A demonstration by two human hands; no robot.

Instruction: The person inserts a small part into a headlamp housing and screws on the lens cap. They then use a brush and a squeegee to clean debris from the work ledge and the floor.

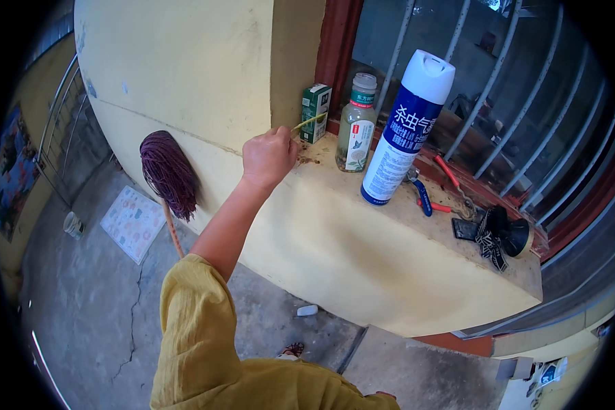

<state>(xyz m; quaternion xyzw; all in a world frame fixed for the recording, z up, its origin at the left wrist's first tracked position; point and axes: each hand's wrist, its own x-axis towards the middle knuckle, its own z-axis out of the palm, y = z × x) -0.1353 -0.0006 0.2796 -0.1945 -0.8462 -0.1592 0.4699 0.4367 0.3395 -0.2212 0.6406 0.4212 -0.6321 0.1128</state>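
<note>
One ledge (417,220) by barred window (502,82), over concrete floor (92,311). Ref = spray can (404,133), partly blocking window: bottle (355,137) just L, green box (312,102) beyond; pliers (425,201) + black strapped item (517,238) R; mop (167,171) far L. L hand (270,157) fisted round thin stick (309,121), L of can; R hand out of view, can't tell.

A thin yellow-green stick (309,122) slants above the ledge (427,229).

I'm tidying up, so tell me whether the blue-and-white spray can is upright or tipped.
Upright: the spray can stands base-down on the ledge, its white cap at the top.
</note>
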